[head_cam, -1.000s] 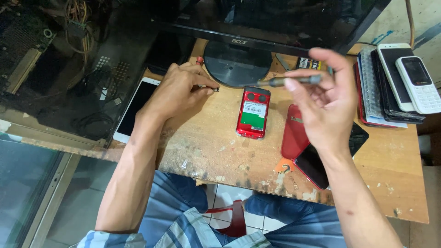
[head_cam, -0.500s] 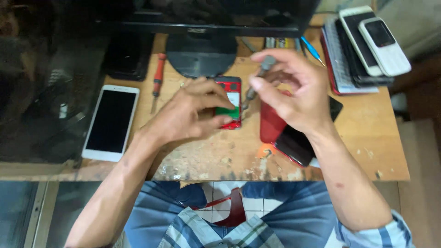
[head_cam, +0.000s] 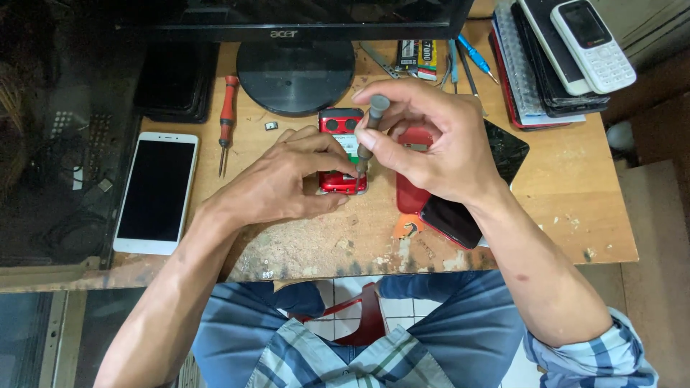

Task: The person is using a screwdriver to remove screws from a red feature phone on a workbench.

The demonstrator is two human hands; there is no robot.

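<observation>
Directly under the right hand (head_cam: 431, 147), fingers pinched on a slim grey screwdriver (head_cam: 369, 133) held near upright, lies the small red phone (head_cam: 338, 126), long axis pointing away across the scuffed wooden bench (head_cam: 568, 187). Left hand (head_cam: 287, 179) fingers curl closed, pinning its glossy plastic shell.

White smartphone (head_cam: 155, 192), red-handled screwdriver (head_cam: 227, 115)

1. The opened phone (head_cam: 343, 151) lies on the bench (head_cam: 568, 208), just before the monitor stand (head_cam: 295, 75).
2. A screwdriver (head_cam: 226, 118) lies left of the stand.
3. A white phone (head_cam: 156, 192) lies further left.
4. Stacked phones (head_cam: 560, 57) lie right.
</observation>
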